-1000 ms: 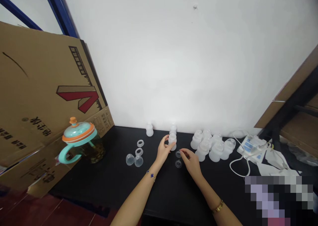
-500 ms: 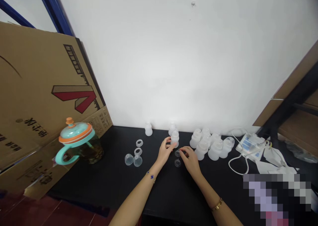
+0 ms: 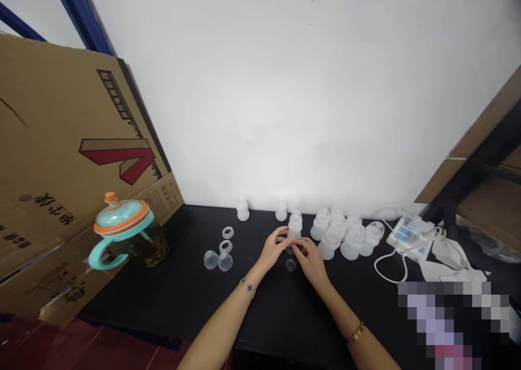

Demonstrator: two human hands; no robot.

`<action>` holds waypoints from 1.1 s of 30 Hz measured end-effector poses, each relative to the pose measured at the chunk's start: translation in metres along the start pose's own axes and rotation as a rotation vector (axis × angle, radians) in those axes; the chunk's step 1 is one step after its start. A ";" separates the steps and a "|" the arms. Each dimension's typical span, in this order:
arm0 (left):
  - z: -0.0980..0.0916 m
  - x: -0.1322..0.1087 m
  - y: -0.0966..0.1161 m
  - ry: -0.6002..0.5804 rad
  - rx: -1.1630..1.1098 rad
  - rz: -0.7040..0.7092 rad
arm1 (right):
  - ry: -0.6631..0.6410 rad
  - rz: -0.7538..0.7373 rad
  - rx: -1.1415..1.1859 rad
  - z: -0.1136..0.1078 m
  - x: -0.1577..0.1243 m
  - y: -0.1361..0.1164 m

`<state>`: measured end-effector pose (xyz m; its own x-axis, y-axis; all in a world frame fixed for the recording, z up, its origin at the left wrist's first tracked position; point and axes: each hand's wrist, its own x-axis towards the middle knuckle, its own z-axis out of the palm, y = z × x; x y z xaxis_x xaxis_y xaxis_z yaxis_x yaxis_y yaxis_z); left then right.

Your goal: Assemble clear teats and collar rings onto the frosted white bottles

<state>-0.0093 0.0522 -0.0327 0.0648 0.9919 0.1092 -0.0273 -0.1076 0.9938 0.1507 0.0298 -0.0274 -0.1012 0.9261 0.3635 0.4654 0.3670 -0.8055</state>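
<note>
My left hand (image 3: 274, 249) has its fingers closed round the lower part of a small translucent white bottle (image 3: 295, 224) on the black table. Close on its right, my right hand (image 3: 309, 255) pinches at a clear nipple-shaped piece (image 3: 290, 248), partly covered by fingers. A second clear piece (image 3: 290, 265) lies just in front. To the left are two white rings (image 3: 228, 233) and two clear domed caps (image 3: 210, 259). Two open-topped white bottles stand by the wall, one at left (image 3: 243, 210) and one behind my left hand (image 3: 281, 210).
Several capped bottles (image 3: 353, 243) are grouped at the right, beside a white cable (image 3: 380, 272) and papers. A teal-handled jug (image 3: 124, 234) stands at the left by a large cardboard box (image 3: 61, 142). A white wall (image 3: 260, 99) rises behind.
The bottle at my left hand has moved to the right, uncovering the bottle behind it. My two hands are nearer each other.
</note>
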 end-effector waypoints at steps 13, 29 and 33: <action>0.004 -0.002 0.001 -0.140 0.049 0.033 | -0.048 0.029 -0.038 0.000 0.000 -0.001; 0.004 0.000 -0.003 -0.237 0.030 0.057 | 0.008 0.071 0.003 0.000 0.000 0.003; 0.006 -0.001 0.001 -0.263 0.005 0.037 | 0.032 0.087 0.019 0.001 0.001 0.006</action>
<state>-0.0034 0.0505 -0.0319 0.3212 0.9356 0.1464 -0.0296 -0.1446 0.9890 0.1526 0.0332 -0.0328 -0.0332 0.9514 0.3062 0.4546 0.2872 -0.8431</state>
